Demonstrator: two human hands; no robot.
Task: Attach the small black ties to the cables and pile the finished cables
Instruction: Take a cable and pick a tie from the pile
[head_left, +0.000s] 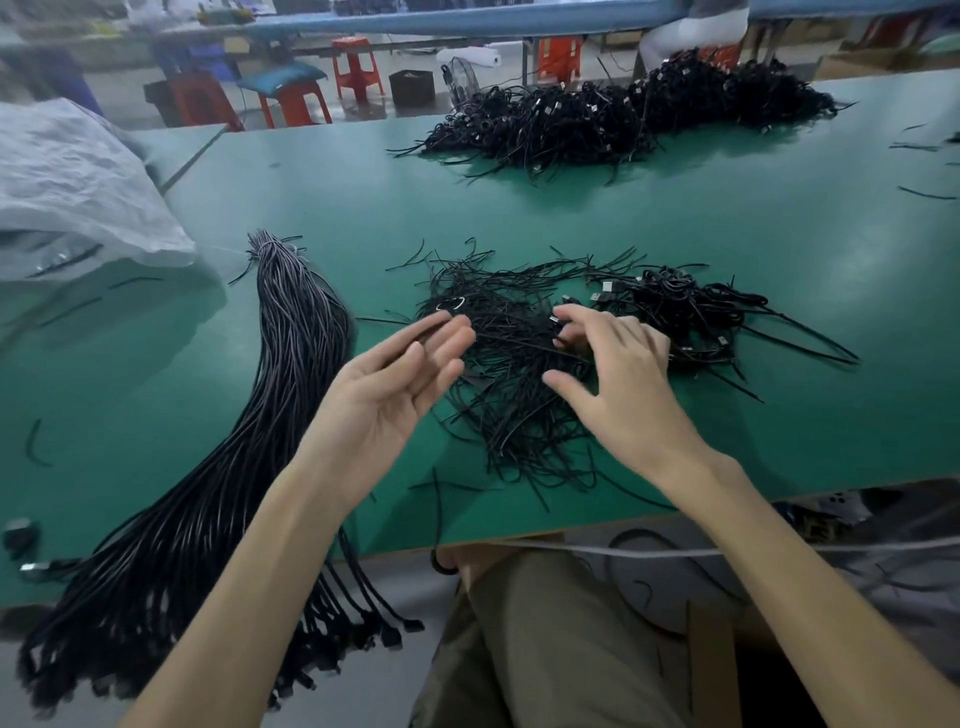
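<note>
1. the ties (511, 374) lie in a loose black heap at the middle of the table (675, 218), just in front of the person. they look thin, light and springy, tangled over one another, so i judge one is best pinched near an end and drawn out along its length, or several will come up with it.
2. the right hand (618, 384) is palm down over the heap, fingers curled and fingertips in among the ties; whether it has one pinched i cannot tell.
3. the left hand (395, 384) hovers just left of the heap, palm turned up, fingers spread and loose. a thin dark strand seems to lie along its fingers, but i cannot tell if it is held.
4. just right of the heap, touching its edge, is a small pile (691, 312) of coiled cables with plugs showing; by the task these look like finished ones.
5. left of the heap lies a long bundle (249, 441) of straight cables, bound at its far end, its near end hanging over the table edge. it looks limp and fairly heavy together; a single cable should slide out from the loose end.
6. a big pile (623, 114) of coiled cables sits at the far side, well apart.
7. a white bag (78, 182) lies at the far left.
</note>
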